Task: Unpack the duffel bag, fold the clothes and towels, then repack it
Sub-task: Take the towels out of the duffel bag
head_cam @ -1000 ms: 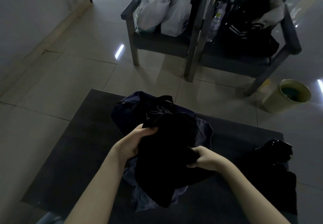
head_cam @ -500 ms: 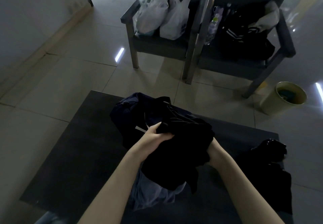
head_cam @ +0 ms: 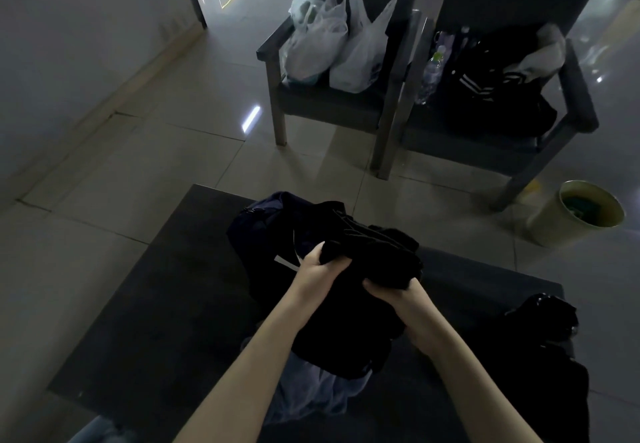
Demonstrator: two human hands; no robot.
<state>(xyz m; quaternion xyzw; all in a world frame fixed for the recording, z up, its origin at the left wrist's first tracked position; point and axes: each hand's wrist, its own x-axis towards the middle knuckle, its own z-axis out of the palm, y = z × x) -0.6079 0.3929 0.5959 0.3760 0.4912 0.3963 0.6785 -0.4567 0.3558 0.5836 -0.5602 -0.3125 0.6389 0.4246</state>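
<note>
Apparently working through the unpacking step, not yet folding. Gripping a bunched black garment [head_cam: 349, 332] at centre frame with both hands: pinching its upper left corner in the left hand [head_cam: 317, 269], with the thumb lying over the cloth, and clutching a thick roll of it in the right hand [head_cam: 398, 295], just right of centre, with the fingers curled round the fabric. Holding the two grips near each other, both close to the top of the bundle, and letting most of the cloth hang below them toward lower centre.

Holding the garment in front of the dark duffel bag [head_cam: 263, 231], just above and left of centre on the dark table [head_cam: 145, 304]; touching the bag or clear of it, impossible to tell in this dim light. Covering part of a pale grey-blue cloth [head_cam: 311, 397] at lower centre. Standing well apart from another dark heap [head_cam: 540, 356] at the right end of the table.

Judging the next move: carrying the garment clear of the bag to bare table, then sliding the grips outward to two corners or the shoulders and shaking the wad open before any fold. Expecting trouble in telling black seams from black creases here, so probably needing to feel for the edges rather than look for them.
</note>
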